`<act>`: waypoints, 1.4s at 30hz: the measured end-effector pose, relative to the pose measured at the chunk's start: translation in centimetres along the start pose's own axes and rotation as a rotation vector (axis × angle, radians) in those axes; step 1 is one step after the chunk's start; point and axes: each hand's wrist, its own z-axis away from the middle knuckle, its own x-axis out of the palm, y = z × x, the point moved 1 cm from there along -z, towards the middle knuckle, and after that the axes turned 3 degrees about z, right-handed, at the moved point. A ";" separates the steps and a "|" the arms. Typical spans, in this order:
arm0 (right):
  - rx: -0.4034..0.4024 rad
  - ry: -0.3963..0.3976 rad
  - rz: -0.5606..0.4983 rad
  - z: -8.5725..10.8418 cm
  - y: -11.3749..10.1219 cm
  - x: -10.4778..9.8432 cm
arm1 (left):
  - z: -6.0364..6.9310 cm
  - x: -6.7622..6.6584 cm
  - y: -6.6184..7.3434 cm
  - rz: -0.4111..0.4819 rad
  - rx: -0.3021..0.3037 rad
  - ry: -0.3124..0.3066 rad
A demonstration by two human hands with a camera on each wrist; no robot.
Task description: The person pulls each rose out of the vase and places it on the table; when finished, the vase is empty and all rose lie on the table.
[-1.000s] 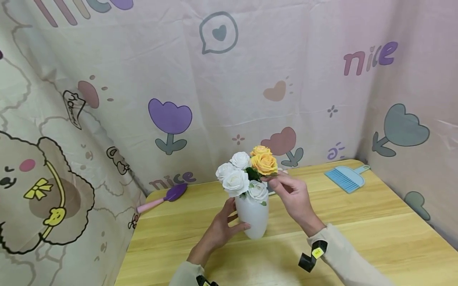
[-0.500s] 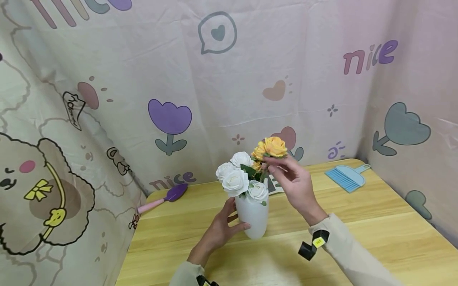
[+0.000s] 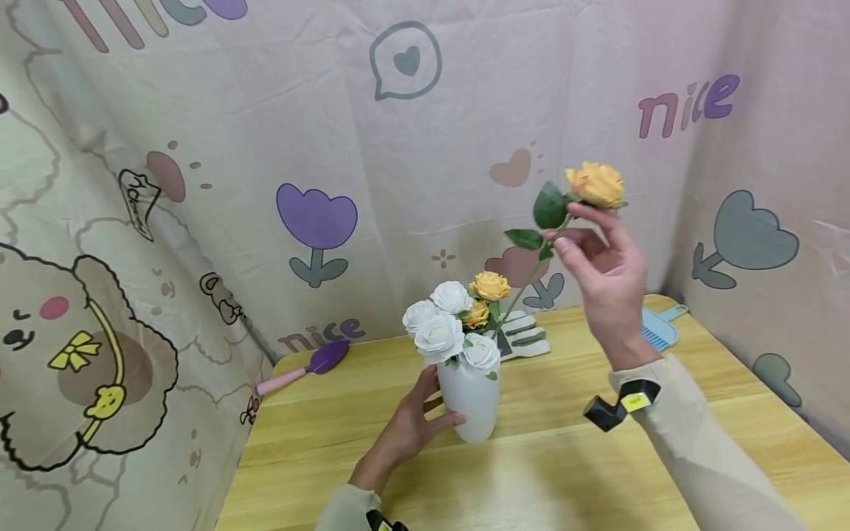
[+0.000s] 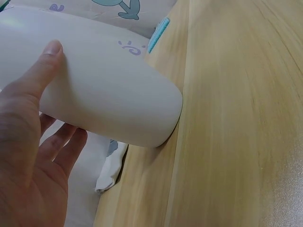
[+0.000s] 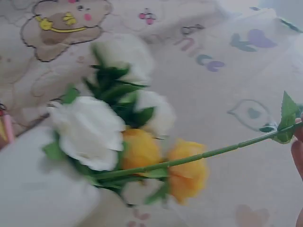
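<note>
1. Presently, watching from my remote seat, I see the right hand (image 3: 614, 287) pinching a yellow rose (image 3: 595, 184) by its stem (image 3: 527, 284), thumb against fingertips just under the bloom.
2. That stem slants down to the mouth of the white vase (image 3: 470, 402); I cannot tell how much sits inside, since white roses (image 3: 438, 338) crowd there.
3. I judge the rose light and springy: the stem should flex a little, while the petals and leaves (image 3: 550, 206) look soft and could crumple or snag. The firm stretch under the bloom, or the bare stem lower down, seems the best hold.
4. The left hand (image 3: 415, 424) grips the vase around its side, thumb on the near face, fingers round the far one. The vase stands upright on the wooden table (image 3: 564, 457); its smooth wall looks slippery and perhaps fragile, so I would favour a full, gentle grip.
5. As for pose, the right hand is raised well above the vase, its sleeve (image 3: 704, 442) slanting in from the lower right; the left forearm reaches in low.
6. Two more yellow roses (image 3: 490, 285) stand among the white ones.
7. Farther out I make out a white-and-grey piece (image 3: 527, 335), perhaps a glove, a purple scoop (image 3: 328, 358) and a blue dustpan (image 3: 664, 326), partly behind the right wrist.
</note>
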 end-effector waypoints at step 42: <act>0.537 -0.461 0.916 7.3 3.2 -29.3 | -0.1 0.0 -0.1 0.025 0.007 -0.004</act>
